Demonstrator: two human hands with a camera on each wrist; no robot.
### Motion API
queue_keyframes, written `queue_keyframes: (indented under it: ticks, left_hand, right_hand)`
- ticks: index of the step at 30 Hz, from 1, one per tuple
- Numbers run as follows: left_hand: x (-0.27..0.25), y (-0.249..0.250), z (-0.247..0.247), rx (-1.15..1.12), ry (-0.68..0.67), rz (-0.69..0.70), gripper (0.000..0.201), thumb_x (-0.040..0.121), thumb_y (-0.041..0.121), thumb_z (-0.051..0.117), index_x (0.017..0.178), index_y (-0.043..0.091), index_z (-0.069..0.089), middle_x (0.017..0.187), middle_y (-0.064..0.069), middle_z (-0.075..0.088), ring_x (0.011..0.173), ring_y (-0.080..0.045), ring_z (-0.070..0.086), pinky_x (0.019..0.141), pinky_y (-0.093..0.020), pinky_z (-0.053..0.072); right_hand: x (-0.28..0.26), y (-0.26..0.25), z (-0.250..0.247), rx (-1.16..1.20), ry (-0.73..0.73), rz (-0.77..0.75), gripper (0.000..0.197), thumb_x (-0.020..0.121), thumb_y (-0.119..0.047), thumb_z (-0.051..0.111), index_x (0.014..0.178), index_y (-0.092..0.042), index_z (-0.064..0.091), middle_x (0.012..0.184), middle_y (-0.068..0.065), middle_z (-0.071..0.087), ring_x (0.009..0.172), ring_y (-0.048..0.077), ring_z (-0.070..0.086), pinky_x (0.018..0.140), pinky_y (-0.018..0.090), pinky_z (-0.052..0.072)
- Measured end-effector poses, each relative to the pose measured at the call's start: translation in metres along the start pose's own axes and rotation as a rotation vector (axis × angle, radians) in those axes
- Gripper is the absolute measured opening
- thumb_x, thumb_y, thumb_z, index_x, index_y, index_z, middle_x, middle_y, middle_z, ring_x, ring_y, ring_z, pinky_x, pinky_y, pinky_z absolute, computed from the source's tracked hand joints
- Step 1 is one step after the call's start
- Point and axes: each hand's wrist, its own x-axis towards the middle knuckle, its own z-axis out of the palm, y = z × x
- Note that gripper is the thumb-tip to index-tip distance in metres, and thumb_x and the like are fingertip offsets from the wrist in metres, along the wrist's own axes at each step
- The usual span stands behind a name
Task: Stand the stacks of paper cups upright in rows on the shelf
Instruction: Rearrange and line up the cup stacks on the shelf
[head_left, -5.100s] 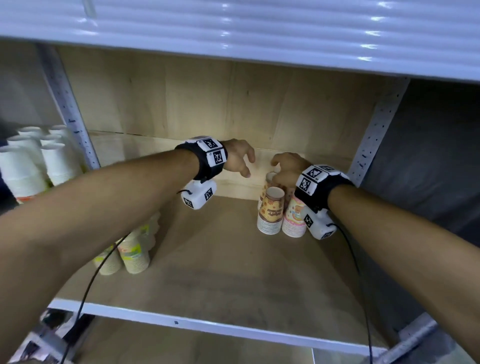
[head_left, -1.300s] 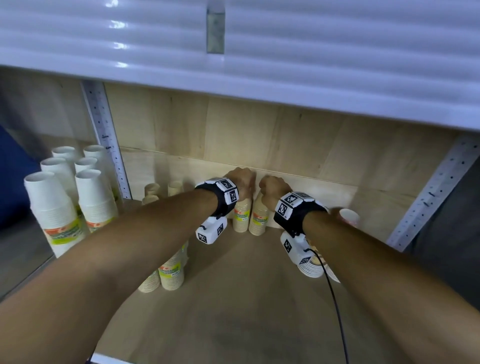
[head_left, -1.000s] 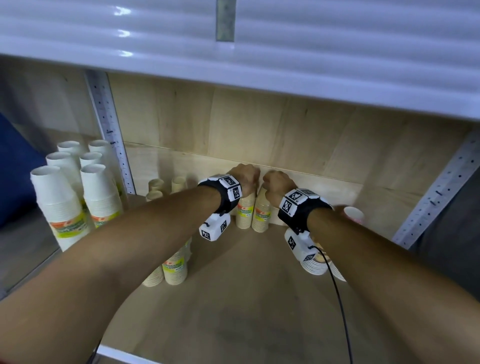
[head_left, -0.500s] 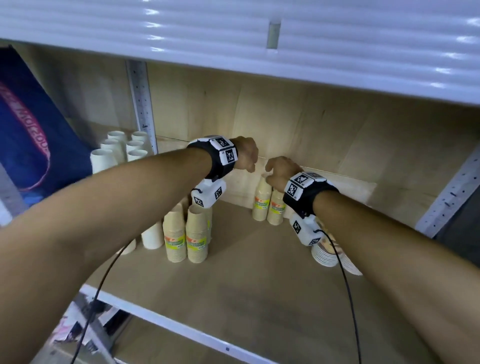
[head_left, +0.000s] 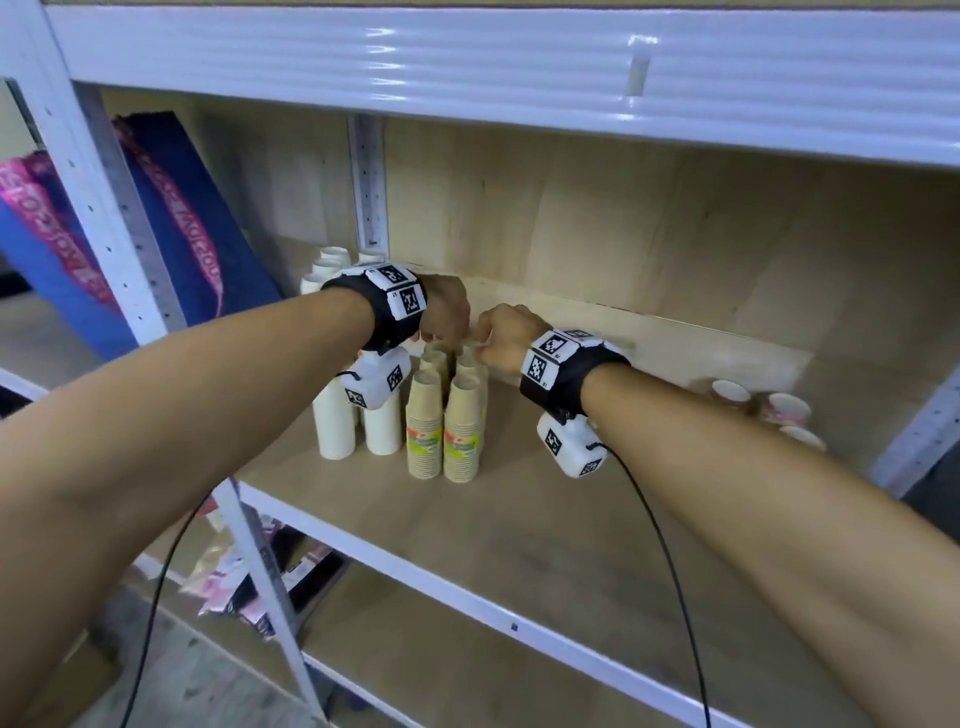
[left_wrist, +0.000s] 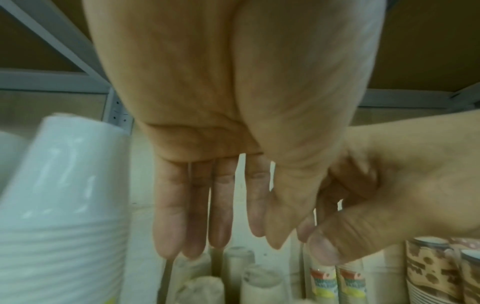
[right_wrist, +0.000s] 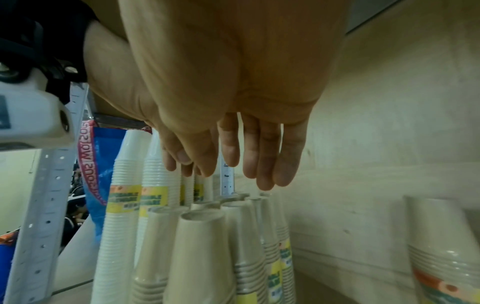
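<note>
Several tan cup stacks stand upright in a tight group on the wooden shelf, beside two tall white stacks. My left hand and right hand hover side by side just over the rear tan stacks. In the left wrist view my left hand hangs with straight fingers above the tan cup tops and holds nothing. My right hand also points straight fingers down over the tan stacks, empty. Patterned cup stacks sit at the far right.
More white stacks stand in the neighbouring bay behind a perforated post. A blue bag leans at the far left. The upper shelf's white front edge hangs low overhead. Bare board lies between the tan group and the patterned cups.
Both hands moved left with the two tan stacks they held at the back. Those stacks now stand at the rear of the tan group, and my fingers have straightened off them.
</note>
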Motion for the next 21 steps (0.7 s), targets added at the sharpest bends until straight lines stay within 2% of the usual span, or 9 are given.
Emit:
queue_keyframes:
  ticks: [3,6,8,10,13,15,18,20,21]
  left_hand:
    - [-0.007,-0.009,0.012,-0.012,-0.003,-0.002,0.032,0.087,0.017,0.068,0.115,0.003,0.07,0.104,-0.014,0.07,0.079,-0.023,0.059,0.052,-0.015,0.047]
    - [-0.011,-0.016,0.024,-0.023,-0.002,0.01,0.034,0.087,0.017,0.067,0.118,0.001,0.068,0.095,-0.009,0.06,0.079,-0.021,0.051,0.045,-0.012,0.04]
    - [-0.011,-0.021,0.033,-0.047,0.01,0.035,0.029,0.089,0.017,0.066,0.114,0.003,0.068,0.095,-0.008,0.057,0.079,-0.019,0.05,0.043,-0.009,0.039]
    - [-0.013,-0.026,0.039,-0.114,0.058,0.038,0.019,0.09,0.017,0.068,0.108,0.012,0.066,0.1,-0.005,0.059,0.083,-0.018,0.053,0.052,-0.009,0.044]
    - [-0.015,-0.029,0.048,-0.197,0.036,0.048,0.029,0.087,0.015,0.07,0.116,0.013,0.066,0.115,-0.008,0.064,0.093,-0.028,0.065,0.076,-0.035,0.058]
    - [-0.013,-0.029,0.054,-0.233,0.026,0.039,0.037,0.086,0.014,0.071,0.123,0.013,0.063,0.119,-0.01,0.064,0.096,-0.033,0.067,0.08,-0.043,0.06]
    - [-0.012,-0.03,0.062,-0.228,0.031,0.053,0.035,0.087,0.013,0.07,0.12,0.01,0.061,0.116,-0.014,0.066,0.08,-0.029,0.069,0.069,-0.038,0.059]
    - [-0.01,-0.03,0.066,-0.244,0.045,0.064,0.029,0.086,0.01,0.069,0.114,0.01,0.061,0.112,-0.013,0.066,0.065,-0.022,0.063,0.059,-0.03,0.055]
    - [-0.01,-0.03,0.068,-0.253,0.044,0.066,0.03,0.086,0.009,0.069,0.115,0.009,0.061,0.11,-0.013,0.066,0.064,-0.022,0.062,0.058,-0.029,0.054]
  right_hand:
    - [-0.005,-0.015,0.006,0.018,-0.05,-0.02,0.027,0.078,-0.027,0.071,0.101,-0.013,0.069,0.107,0.009,0.067,0.092,0.029,0.066,0.079,0.034,0.057]
    - [-0.009,-0.022,0.014,0.006,-0.062,-0.019,0.012,0.078,-0.026,0.07,0.082,-0.018,0.063,0.095,0.007,0.067,0.086,0.027,0.066,0.065,0.027,0.048]
    - [-0.01,-0.025,0.02,0.031,-0.078,-0.019,0.023,0.08,-0.033,0.071,0.068,-0.023,0.054,0.089,0.005,0.063,0.085,0.026,0.064,0.067,0.027,0.043]
    - [-0.008,-0.027,0.026,0.047,-0.102,-0.01,0.033,0.079,-0.039,0.072,0.061,-0.025,0.049,0.084,0.005,0.06,0.083,0.026,0.063,0.067,0.027,0.041]
    - [-0.005,-0.029,0.033,0.032,-0.118,0.007,0.027,0.079,-0.038,0.071,0.07,-0.016,0.057,0.084,0.006,0.062,0.085,0.028,0.065,0.065,0.028,0.043]
    - [-0.004,-0.03,0.037,-0.001,-0.13,0.013,0.022,0.08,-0.032,0.072,0.081,-0.012,0.062,0.084,0.007,0.061,0.084,0.028,0.064,0.064,0.028,0.044]
    - [-0.001,-0.032,0.043,-0.049,-0.16,0.033,0.022,0.075,-0.023,0.076,0.085,-0.008,0.064,0.083,0.008,0.061,0.08,0.028,0.065,0.061,0.027,0.044]
    - [0.002,-0.034,0.046,-0.064,-0.19,0.046,0.02,0.072,-0.021,0.076,0.078,-0.008,0.061,0.083,0.009,0.062,0.08,0.028,0.066,0.059,0.027,0.043]
    - [0.003,-0.034,0.047,-0.062,-0.203,0.05,0.022,0.072,-0.02,0.076,0.073,-0.008,0.058,0.083,0.009,0.062,0.081,0.028,0.066,0.06,0.027,0.043]
